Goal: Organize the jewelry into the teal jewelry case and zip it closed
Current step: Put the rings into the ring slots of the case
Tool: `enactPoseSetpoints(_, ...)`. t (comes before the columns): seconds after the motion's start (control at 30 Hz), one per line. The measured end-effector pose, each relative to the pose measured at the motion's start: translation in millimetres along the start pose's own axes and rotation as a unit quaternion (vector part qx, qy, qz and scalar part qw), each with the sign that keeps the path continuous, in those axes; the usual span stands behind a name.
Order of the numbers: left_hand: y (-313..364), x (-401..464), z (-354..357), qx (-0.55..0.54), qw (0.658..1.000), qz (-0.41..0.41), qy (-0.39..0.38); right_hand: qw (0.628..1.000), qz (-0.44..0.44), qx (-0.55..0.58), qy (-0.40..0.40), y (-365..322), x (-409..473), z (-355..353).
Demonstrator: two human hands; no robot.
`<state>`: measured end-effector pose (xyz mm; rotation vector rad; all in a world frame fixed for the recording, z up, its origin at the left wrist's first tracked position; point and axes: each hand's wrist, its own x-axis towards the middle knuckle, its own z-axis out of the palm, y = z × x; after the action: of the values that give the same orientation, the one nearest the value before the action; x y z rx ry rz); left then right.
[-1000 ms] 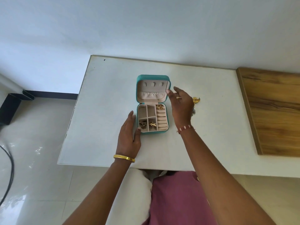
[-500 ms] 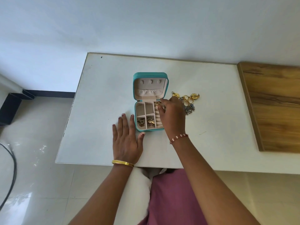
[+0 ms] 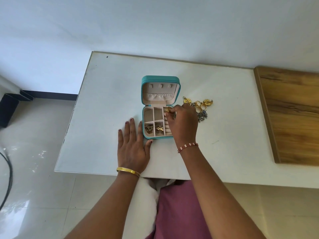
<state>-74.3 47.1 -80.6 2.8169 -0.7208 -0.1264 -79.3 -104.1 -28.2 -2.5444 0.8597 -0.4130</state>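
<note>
The teal jewelry case (image 3: 160, 107) is shown open near the middle of the tabletop (image 3: 107, 104), its lid laid back toward the far edge and its tray toward the near edge, so that the long axis runs from far to near. Two pendants (image 3: 154, 128) are seen in the near compartments; the two far-left compartments appear vacant. A small gold piece (image 3: 167, 109) is pinched between the fingertips of the right hand (image 3: 183, 123), which is held over the far-right corner of the tray, above the ring rolls. The left hand (image 3: 132, 147) is laid flat and spread on the tabletop, touching the tray's left wall and its near-left corner, holding nothing. The loose jewelry pile (image 3: 200, 108) of gold rings and silver pieces lies just beside the case on its right, partly hidden behind the right hand, and is judged nearer to that hand. A wooden board (image 3: 293, 114) is set at the right edge. A pale wall is seen beyond the far edge, and a glossy tiled floor (image 3: 34, 144) to the left.
</note>
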Motion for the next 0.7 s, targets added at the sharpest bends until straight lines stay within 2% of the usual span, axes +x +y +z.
enactPoseSetpoints(0.17, 0.7, -0.5, 0.0, -0.001, 1.0, -0.011, -0.001, 0.999, 0.03, 0.034, -0.023, 1.1, 5.6, 6.9)
enactPoseSetpoints(0.3, 0.4, 0.5, -0.7, 0.0, 1.0, -0.009, 0.001, 0.987, 0.076, 0.141, -0.012, 3.7, 6.4, 3.3)
enactPoseSetpoints(0.37, 0.2, 0.5, -0.8, 0.002, 1.0, -0.007, 0.003, 0.967, 0.1, 0.233, -0.001, 2.2, 5.4, -4.9)
enactPoseSetpoints(0.43, -0.2, 0.7, 0.0, 0.004, 1.0, -0.008, 0.001, 0.928, 0.144, 0.342, 0.025, 0.9, 4.7, -16.1)
enactPoseSetpoints(0.53, -0.8, 0.6, 0.8, 0.002, 1.0, -0.01, 0.003, 0.847, 0.192, 0.495, 0.038, 0.2, 4.6, -37.5)
enactPoseSetpoints(0.63, -1.0, -0.1, 0.8, -0.005, 1.0, -0.012, 0.0, 0.773, 0.191, 0.605, 0.019, -2.1, 2.5, -61.1)
enactPoseSetpoints(0.7, -1.0, -0.4, 0.8, -0.009, 1.0, -0.016, -0.001, 0.743, 0.174, 0.646, 0.014, -2.3, -0.3, -74.3)
